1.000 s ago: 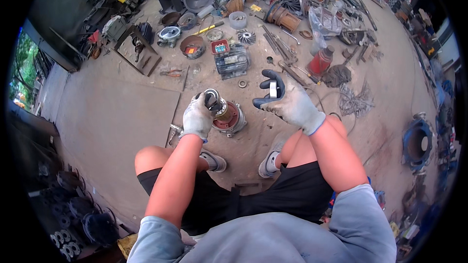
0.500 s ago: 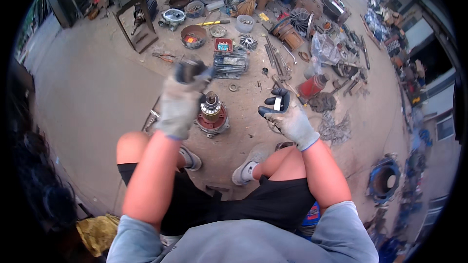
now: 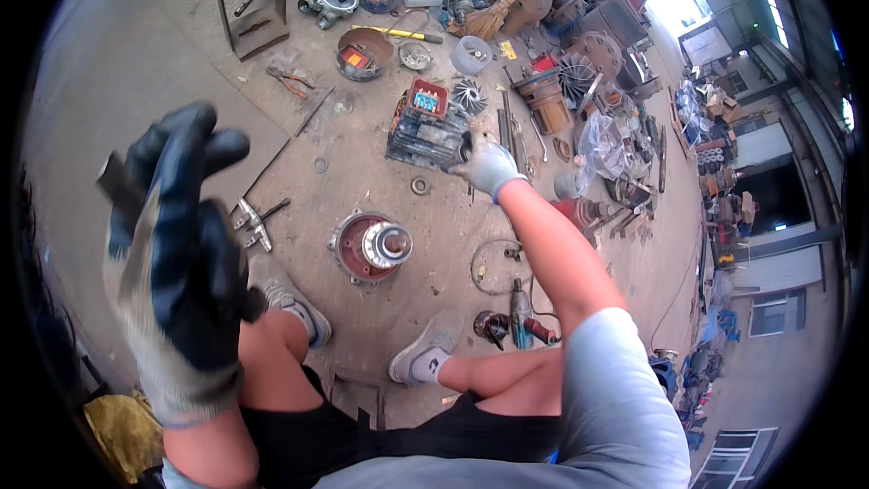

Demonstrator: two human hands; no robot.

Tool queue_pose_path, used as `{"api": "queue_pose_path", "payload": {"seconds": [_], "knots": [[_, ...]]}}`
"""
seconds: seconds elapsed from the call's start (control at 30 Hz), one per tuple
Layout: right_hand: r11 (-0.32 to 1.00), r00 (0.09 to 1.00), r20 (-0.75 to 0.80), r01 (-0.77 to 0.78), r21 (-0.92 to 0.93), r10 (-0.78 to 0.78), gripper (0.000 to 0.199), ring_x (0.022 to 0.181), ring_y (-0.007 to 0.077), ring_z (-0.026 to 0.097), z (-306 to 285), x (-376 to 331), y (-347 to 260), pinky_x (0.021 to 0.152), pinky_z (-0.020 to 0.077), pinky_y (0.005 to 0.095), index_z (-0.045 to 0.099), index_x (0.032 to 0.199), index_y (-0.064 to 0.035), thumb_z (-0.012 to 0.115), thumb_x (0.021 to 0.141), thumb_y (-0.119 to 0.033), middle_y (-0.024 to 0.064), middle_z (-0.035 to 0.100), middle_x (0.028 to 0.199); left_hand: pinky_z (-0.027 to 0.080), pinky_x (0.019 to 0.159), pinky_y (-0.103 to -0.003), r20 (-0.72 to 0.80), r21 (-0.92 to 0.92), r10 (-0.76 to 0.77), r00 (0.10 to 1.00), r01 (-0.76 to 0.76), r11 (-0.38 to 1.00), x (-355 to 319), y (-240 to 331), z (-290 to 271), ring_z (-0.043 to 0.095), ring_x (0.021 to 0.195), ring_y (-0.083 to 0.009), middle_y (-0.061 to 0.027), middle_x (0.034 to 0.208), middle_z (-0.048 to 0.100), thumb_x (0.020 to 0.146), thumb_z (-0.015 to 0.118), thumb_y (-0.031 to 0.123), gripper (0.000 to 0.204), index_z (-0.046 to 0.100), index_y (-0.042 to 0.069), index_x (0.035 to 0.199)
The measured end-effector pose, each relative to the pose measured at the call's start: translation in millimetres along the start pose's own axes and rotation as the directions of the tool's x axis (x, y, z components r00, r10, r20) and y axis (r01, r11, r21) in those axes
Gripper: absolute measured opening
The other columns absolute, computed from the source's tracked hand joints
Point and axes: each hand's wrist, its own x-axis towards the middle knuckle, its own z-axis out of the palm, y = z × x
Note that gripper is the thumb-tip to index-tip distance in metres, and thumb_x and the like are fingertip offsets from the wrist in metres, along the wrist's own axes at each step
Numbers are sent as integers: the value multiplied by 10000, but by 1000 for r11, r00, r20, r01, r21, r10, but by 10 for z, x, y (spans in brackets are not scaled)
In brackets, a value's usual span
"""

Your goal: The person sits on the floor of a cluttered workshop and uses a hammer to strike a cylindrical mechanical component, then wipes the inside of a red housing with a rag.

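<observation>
My left hand (image 3: 181, 254), in a grey glove with dark coated fingers, is raised close at the left. Its fingers are closed round a dark metal piece (image 3: 122, 188), one end of which sticks out; the rest is hidden. My right hand (image 3: 489, 166), also gloved, reaches forward to the right end of a finned electric motor housing (image 3: 421, 134) with an uncovered red terminal box (image 3: 428, 97). Its fingers are bent and partly hidden, so what they hold cannot be made out. Between my feet and the housing stands a motor rotor (image 3: 387, 244) in a red round end cover (image 3: 348, 249).
A T-shaped metal puller (image 3: 258, 222) lies left of the rotor. By my right foot is a teal power tool (image 3: 520, 312) with a cord. Farther off are pliers (image 3: 291, 80), a rusty pan (image 3: 365, 54), a cooling fan (image 3: 469, 96), a broom (image 3: 507, 4) and a plastic tub (image 3: 472, 54).
My left hand has come back from above the rotor, up and left, with the dark piece. My right hand has moved forward and left to the motor housing. The view has turned.
</observation>
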Motion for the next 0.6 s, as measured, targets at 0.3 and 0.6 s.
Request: {"api": "queue_pose_path", "payload": {"seconds": [0.3,0.6], "knots": [[992,988,-86,-125,14,126,1073,1392,427,536,384,1609,-113,1145,463,462,367,1588,-41,938,742,-372,285,505,1535,463,546,-191,127,-154,-255,959,273,950,338,-156,-264,565,644,-48,-179,1441,595,1074,495,142,492,460,10,1546],[994,969,-248,-36,-103,9,926,1260,403,628,790,1742,-119,1042,525,472,436,1569,-78,872,812,-384,223,618,1393,510,699,-258,46,88,-137,990,132,987,375,-328,-302,538,946,-156,-215,1448,573,1087,503,135,507,406,-16,1561]]}}
